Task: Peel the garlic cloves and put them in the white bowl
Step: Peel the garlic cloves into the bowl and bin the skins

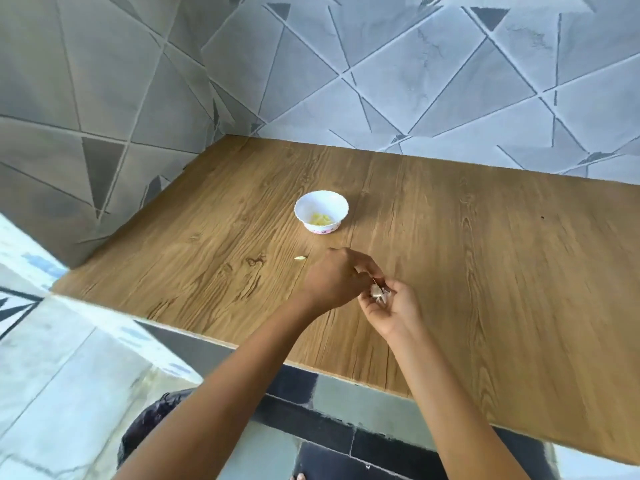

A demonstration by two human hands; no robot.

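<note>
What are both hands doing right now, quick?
Left hand: pinching the skin of the garlic.
Right hand: holding the garlic, fingers curled round it.

White bowl (321, 206), perhaps pink-based; brown woodgrain table (485, 271).

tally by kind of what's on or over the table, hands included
white bowl: 1
loose garlic piece on the table: 1
held garlic: 1
hands: 2, left hand and right hand
peeled cloves in bowl: blurred, not counted
total: 5
</note>
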